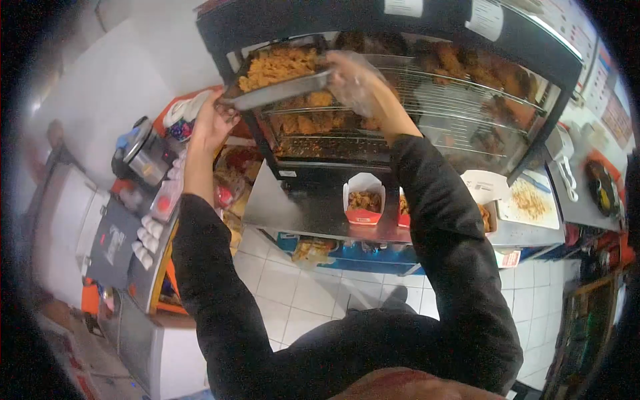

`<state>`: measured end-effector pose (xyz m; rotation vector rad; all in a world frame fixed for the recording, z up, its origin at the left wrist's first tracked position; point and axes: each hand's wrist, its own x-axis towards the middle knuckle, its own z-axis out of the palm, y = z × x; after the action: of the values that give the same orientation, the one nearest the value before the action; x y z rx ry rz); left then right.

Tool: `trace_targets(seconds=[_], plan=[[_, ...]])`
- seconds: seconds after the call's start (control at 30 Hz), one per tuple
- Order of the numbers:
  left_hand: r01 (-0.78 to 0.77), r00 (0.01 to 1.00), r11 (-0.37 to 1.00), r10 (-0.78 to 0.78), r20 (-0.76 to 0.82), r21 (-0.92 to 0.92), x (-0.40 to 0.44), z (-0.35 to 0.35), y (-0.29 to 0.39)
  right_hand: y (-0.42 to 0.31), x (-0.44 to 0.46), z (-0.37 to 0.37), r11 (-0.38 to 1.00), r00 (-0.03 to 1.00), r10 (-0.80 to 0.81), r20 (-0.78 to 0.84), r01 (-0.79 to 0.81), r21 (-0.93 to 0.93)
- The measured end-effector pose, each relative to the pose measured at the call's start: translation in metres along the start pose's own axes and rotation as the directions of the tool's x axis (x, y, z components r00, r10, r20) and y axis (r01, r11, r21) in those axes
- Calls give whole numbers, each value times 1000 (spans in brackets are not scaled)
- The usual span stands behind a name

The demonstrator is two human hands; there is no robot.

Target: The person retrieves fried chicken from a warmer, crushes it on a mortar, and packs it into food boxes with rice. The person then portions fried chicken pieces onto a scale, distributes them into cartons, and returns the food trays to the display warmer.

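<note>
A metal tray [280, 91] of golden fried food [279, 65] is held at the top left opening of a black-framed display cabinet [230, 63]. My left hand [215, 121] grips the tray's left front corner, fingers wrapped at its edge. At the tray's right end, my right hand [357, 80], in a clear plastic glove, is closed on the rim. Beneath the tray, more fried pieces [310, 122] lie on the cabinet's wire racks. Darker pieces [453, 63] sit on the upper rack to the right, behind glass.
On the steel counter [307, 215] stand a red-and-white box of food [364, 200] and another partly behind my right sleeve. A white board with crumbs [531, 200] lies farther right. Left are a metal container [145, 160], white cups [148, 235] and a side bench. Tiled floor [283, 287] shows below.
</note>
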<state>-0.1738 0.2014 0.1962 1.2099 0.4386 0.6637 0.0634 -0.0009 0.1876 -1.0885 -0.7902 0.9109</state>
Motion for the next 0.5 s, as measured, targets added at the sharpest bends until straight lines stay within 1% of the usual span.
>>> trace_targets(seconds=[0.03,0.07,0.1,0.13,0.17,0.2,0.23,0.27,0.3,0.33,0.37,0.4,0.47,0.5], plan=[[-102,993,994,100,-55,-37,-4,10,-3,2,21,-9,1000,1000,-13,-19,13,4],[-100,995,994,99,-32,-31,1,21,-9,2,41,-16,993,999,46,-27,-43,107],[-393,842,796,513,-168,460,9,31,-18,0,51,-19,973,994,102,-27,-95,210],[-430,529,331,846,-63,840,13,45,-26,-10,39,-8,974,995,90,-45,-78,215],[-534,388,-7,887,252,845,-11,68,-26,-26,12,14,989,986,97,-132,-80,127],[-479,364,-244,819,443,843,-24,87,-21,-32,-6,29,995,970,102,-220,-95,40],[-433,384,-375,746,544,820,-17,92,-23,-26,-8,32,995,966,101,-239,-92,47],[-386,408,-502,660,631,774,-8,96,-26,-19,-8,35,988,978,3,-210,30,155],[-400,404,-501,655,639,767,4,99,-31,-13,-11,34,954,976,-102,-190,150,260],[-409,456,-437,662,595,801,19,99,-39,-7,-21,31,953,973,-105,-204,157,259],[-414,507,-372,663,550,831,29,99,-46,0,-34,28,957,966,-182,-182,216,191],[-428,502,-372,660,559,824,39,99,-51,9,-50,26,953,954,-257,-154,276,123],[-447,463,-358,692,554,820,56,101,-56,21,-106,23,956,961,-277,16,274,101],[-438,461,-366,693,555,821,61,103,-59,28,-136,19,971,970,-237,61,234,57]])
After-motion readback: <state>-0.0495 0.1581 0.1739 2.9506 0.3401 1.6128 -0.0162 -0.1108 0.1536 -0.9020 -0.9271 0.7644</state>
